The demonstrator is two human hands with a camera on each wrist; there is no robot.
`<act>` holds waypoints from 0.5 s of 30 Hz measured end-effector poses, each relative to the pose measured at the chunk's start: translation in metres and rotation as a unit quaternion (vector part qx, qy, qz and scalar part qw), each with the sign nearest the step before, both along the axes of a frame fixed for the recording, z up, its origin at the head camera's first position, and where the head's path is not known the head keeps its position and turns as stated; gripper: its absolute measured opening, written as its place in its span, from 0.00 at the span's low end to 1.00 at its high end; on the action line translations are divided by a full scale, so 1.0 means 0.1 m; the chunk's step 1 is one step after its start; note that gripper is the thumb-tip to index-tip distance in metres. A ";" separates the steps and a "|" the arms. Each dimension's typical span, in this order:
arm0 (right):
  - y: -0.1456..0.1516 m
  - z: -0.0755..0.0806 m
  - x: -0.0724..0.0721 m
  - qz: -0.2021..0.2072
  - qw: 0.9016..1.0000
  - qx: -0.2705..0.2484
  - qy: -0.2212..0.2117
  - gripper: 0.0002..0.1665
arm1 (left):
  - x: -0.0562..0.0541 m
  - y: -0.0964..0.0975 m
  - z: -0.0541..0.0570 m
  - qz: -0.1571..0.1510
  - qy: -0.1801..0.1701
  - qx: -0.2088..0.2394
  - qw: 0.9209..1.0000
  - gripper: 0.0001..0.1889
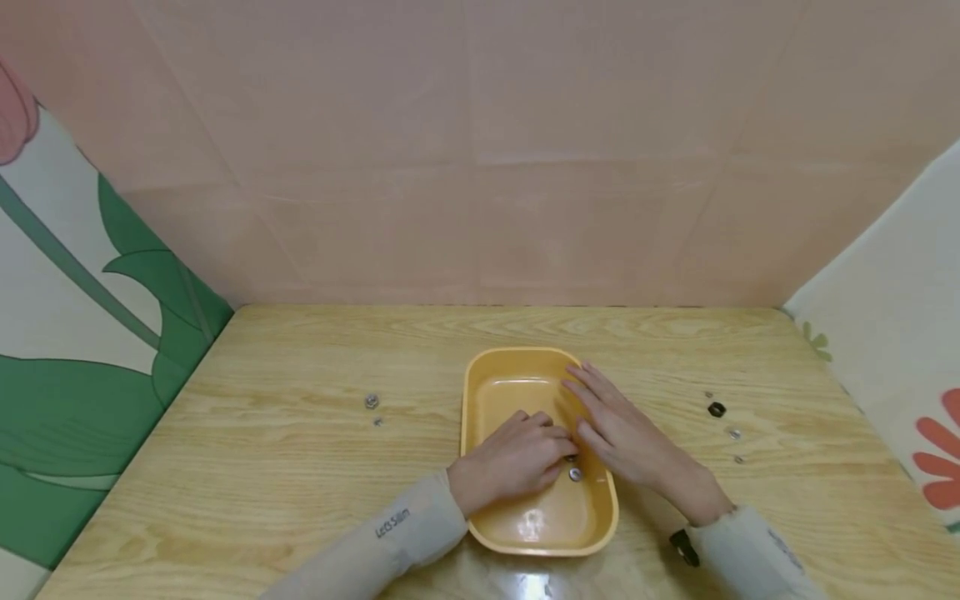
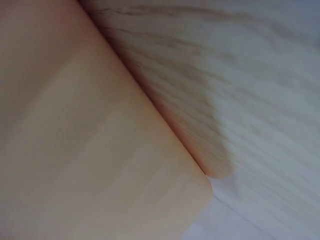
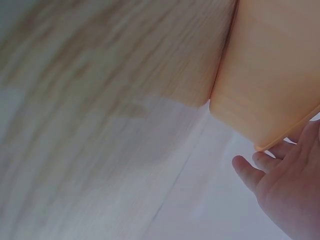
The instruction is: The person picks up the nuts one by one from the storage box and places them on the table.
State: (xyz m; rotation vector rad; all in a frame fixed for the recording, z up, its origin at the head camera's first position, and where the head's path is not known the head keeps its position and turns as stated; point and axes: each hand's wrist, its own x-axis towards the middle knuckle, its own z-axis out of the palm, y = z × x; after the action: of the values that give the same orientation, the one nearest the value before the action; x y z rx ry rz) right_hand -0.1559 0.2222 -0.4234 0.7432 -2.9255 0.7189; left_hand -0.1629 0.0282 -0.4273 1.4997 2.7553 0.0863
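Note:
A yellow plastic tray (image 1: 540, 542) stands on the wooden table. My left hand (image 1: 517, 458) reaches into it over the left side, fingers curled down, and pinches a small nut (image 1: 571, 457), mostly hidden by the fingertips. Close below lies a silver nut (image 1: 575, 474) on the tray floor. My right hand (image 1: 622, 429) rests along the tray's right rim with its fingers extended over the edge. In the right wrist view, that hand (image 3: 290, 182) shows at the rim of the tray (image 3: 270, 70). Only the tray's outer wall (image 2: 100, 135) and the table appear in the left wrist view.
Left of the tray lie a silver hex nut (image 1: 372, 402) and a smaller metal piece (image 1: 378, 422). On the right are a black hex nut (image 1: 717, 409), a silver nut (image 1: 735, 434) and two tiny pieces. A pink covering hangs behind the table (image 1: 300, 350).

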 end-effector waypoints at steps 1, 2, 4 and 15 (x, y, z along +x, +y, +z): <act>0.00 0.00 0.00 0.000 1.000 0.000 0.000 0.31 | 0.00 0.00 0.00 -0.001 0.000 0.000 1.000 0.15; 0.00 0.00 0.00 0.001 1.000 -0.001 0.003 0.31 | 0.00 0.00 -0.01 -0.002 0.000 0.000 1.000 0.15; 0.00 0.01 0.01 0.002 1.000 0.000 0.004 0.31 | 0.00 0.00 -0.01 -0.003 -0.002 0.000 1.000 0.15; 0.00 0.01 0.00 0.009 1.000 0.000 0.013 0.30 | -0.01 -0.01 -0.02 -0.005 0.033 -0.003 0.999 0.12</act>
State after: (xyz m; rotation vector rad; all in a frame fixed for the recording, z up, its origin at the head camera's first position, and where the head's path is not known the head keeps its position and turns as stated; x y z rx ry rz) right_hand -0.1557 0.2221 -0.4228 0.7745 -2.8986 0.7052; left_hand -0.1643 0.0268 -0.4293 1.5427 2.7957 0.0302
